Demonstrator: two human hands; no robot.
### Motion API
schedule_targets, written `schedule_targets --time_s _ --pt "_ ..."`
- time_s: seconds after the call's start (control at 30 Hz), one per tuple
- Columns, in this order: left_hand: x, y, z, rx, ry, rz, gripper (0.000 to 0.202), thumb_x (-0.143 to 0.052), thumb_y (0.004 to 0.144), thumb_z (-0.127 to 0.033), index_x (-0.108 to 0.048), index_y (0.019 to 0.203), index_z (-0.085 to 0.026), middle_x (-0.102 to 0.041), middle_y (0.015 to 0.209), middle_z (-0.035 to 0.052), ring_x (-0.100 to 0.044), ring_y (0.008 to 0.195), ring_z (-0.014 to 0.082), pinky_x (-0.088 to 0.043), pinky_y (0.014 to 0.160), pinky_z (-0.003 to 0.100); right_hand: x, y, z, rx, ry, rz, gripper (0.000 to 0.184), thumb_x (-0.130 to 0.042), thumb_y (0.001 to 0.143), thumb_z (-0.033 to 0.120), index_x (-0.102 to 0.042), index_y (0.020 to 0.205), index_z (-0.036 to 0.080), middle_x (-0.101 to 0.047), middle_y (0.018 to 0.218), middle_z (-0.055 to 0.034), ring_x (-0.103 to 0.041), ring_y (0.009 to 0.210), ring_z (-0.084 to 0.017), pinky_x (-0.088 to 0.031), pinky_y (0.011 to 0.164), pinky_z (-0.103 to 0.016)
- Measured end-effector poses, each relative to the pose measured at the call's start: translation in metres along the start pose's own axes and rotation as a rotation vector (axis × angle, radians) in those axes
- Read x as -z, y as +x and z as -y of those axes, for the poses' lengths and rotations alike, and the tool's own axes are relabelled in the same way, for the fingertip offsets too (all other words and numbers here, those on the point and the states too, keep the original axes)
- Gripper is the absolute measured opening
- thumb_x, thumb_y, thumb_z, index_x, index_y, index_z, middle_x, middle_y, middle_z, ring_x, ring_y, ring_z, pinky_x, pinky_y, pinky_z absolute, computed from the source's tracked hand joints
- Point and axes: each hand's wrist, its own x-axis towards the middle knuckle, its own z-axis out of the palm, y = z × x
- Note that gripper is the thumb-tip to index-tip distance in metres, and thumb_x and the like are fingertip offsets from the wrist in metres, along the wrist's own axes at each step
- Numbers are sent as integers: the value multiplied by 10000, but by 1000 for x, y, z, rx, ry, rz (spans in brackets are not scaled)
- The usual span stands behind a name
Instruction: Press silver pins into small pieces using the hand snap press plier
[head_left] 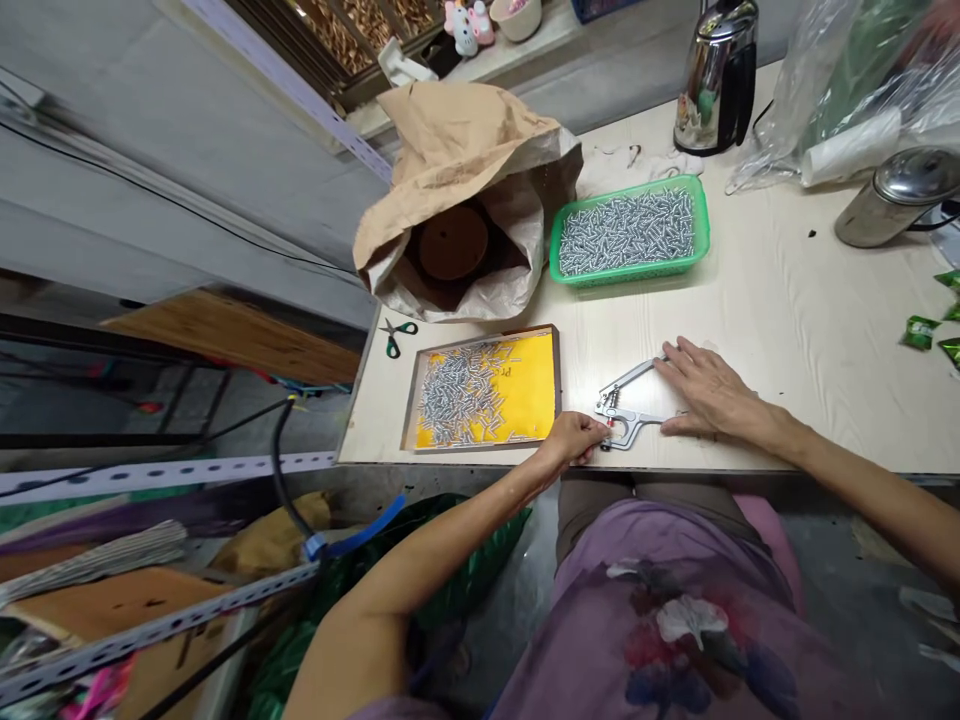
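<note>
Where the pale wooden table (787, 300) runs along the person's lap, both bare forearms reach onto its near edge. At the back left slumps a brown paper sack (450, 140), its mouth open towards the camera. Just right of it stands a green basket (628, 274) heaped with silver screws. In front of the sack lies a shallow yellow tray (529, 390) with more screws piled in its left half.

The right arm comes in from the lower right, wrist straight. The right hand (709, 392) lies palm down with fingers spread and extended, and its fingertips rest on the handles of metal hand pliers (634, 418). The left arm comes up from the lower left, elbow bent. The left hand (574, 438) is curled, with its fingertips drawn together against the pliers' head (what they pinch is too small to tell).

The pliers lie flat near the table's front edge, just right of the tray, handles splayed apart. Small green-handled scissors (395, 336) lie at the table's left edge, between sack and tray.
</note>
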Motion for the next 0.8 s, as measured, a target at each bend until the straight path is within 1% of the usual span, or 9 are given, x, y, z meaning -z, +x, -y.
schedule_targets --time_s 0.13,0.27,0.33,0.4,0.47,0.57,0.63,0.7,0.8 --pt "-1 -2 -3 7 10 -14 202 -677 837 -233 -616 681 -120 -400 344 -94 -330 302 39 -235 371 166 6 16 -2 38 -61 95 766 -703 711 585 -504 1287 121 -601 1226 -189 -513 1118 -351 -386 898 -444" --pt "-1 -8 0 -56 146 -57 232 -616 876 -251 -623 677 -131 -416 387 -81 -393 349 70 -322 419 193 10 15 7 51 -90 91 614 -697 760 460 -528 1236 111 -654 1057 -152 -534 967 -295 -356 803 -376" --pt "-1 -12 3 -230 298 -177 223 -609 879 -258 -635 696 -133 -529 506 -36 -511 469 100 -407 504 215 11 11 11 61 -77 76 549 -668 801 386 -511 1253 115 -658 1022 -140 -529 938 -278 -336 780 -358" --pt "-4 -16 3 -475 463 -322 148 -616 876 -246 -658 784 -139 -639 726 20 -614 673 143 -483 642 252 10 6 15 71 -63 70 509 -635 832 315 -488 1276 115 -660 999 -131 -525 915 -268 -327 772 -351" --pt "-9 -15 -2 -698 627 -386 108 -635 870 -240 -660 923 -150 -668 945 69 -639 891 197 -516 784 313 8 3 17 76 -57 64 492 -607 848 264 -468 1293 107 -661 974 -127 -524 901 -266 -328 771 -351" --pt "-19 -3 -16 -945 846 -325 353 -701 825 -252 -587 1142 -146 -612 1217 138 -561 1149 277 -487 959 417 4 0 19 66 -53 48 539 -594 854 251 -422 1336 84 -657 972 -132 -524 911 -273 -345 781 -359" --pt "-23 8 -26 -1051 937 -255 510 -713 813 -250 -496 1262 -145 -542 1336 160 -509 1223 294 -451 1025 455 1 -1 18 48 -42 33 617 -611 846 283 -376 1375 70 -650 1015 -142 -521 935 -280 -365 794 -365" --pt "-25 17 -34 -1089 991 -182 564 -691 829 -260 -427 1318 -157 -532 1339 152 -515 1202 288 -454 1019 462 0 -3 16 17 -37 20 666 -635 831 343 -372 1382 78 -635 1067 -153 -518 956 -287 -384 793 -371" --pt "-24 23 -42 -1057 1058 -119 566 -672 841 -283 -408 1322 -146 -568 1241 139 -542 1114 282 -488 949 444 1 -6 15 -40 -65 33 565 -662 809 421 -500 1250 106 -620 1053 -153 -518 939 -290 -396 750 -368"
